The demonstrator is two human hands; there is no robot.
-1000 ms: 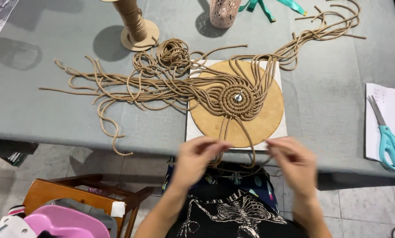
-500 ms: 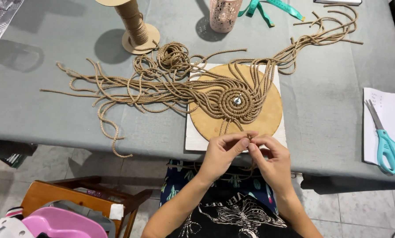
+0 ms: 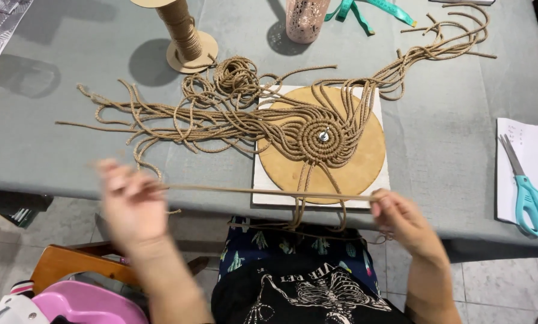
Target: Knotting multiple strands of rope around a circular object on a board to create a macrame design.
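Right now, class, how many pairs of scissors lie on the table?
1. The turquoise-handled scissors lie on the white paper at the table's right edge; none shows elsewhere.

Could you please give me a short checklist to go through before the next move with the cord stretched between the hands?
1. Tan braided cord taut between both hands: ok.
2. Left hand grip on the cord end: cannot tell, the hand is blurred.
3. Right hand pinching the other end: ok.
4. Spiral knotwork pinned at the centre of the round wooden board: ok.
5. Teal-handled scissors apart from the cords, on white paper: ok.
6. Loose tan cords lying untangled: not ok, they loop over each other.
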